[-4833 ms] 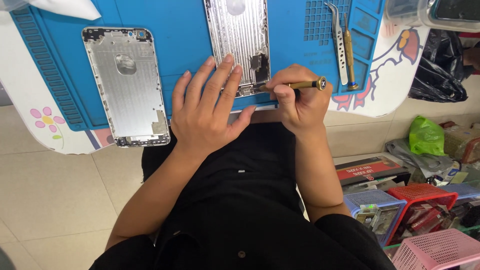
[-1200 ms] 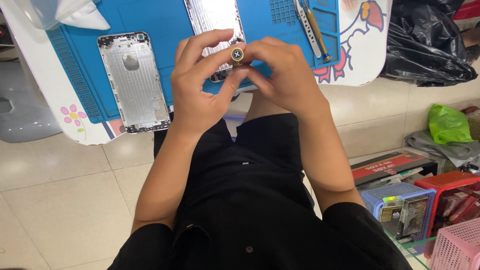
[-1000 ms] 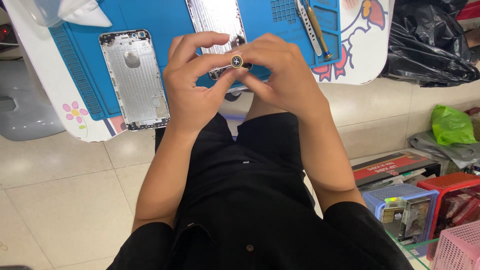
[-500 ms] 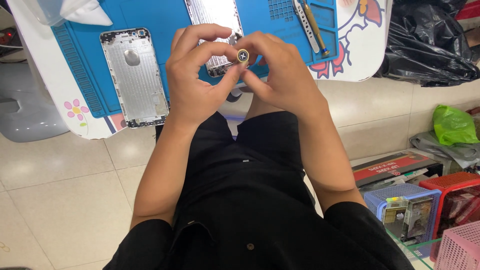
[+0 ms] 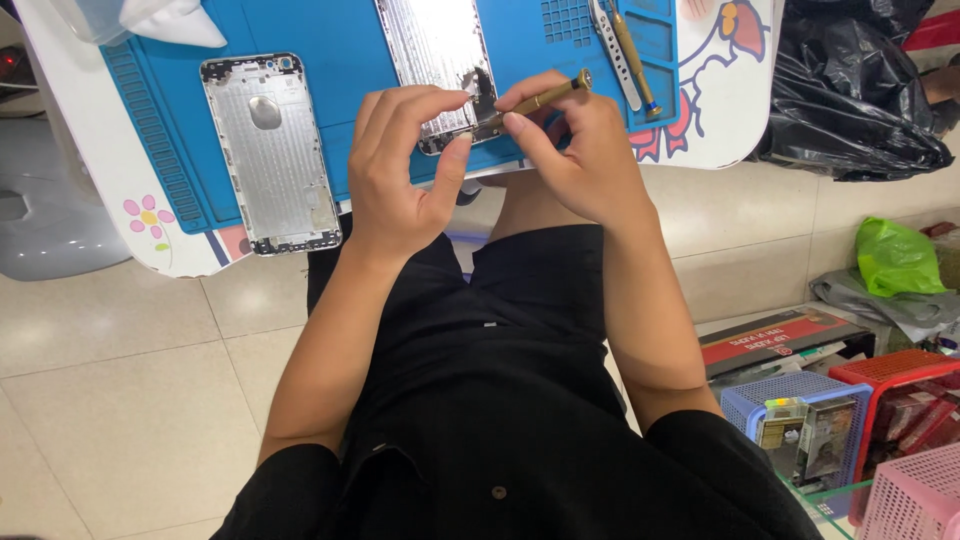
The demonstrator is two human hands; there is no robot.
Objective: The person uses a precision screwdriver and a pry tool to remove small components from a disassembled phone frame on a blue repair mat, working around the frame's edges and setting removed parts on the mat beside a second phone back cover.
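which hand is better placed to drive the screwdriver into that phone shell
Right. The right hand already grips the gold screwdriver, tip at the phone shell; the left hand only touches the shell's lower edge.

Bright, even daylight-like light fills the frame, with no hard shadows; only a soft shade lies under the table edge at the left. The silver phone housing and the floor tiles carry a pale sheen. Focus is sharp in the middle; wide-angle stretch bends the frame's edges, and the lower right corner looks slightly soft.
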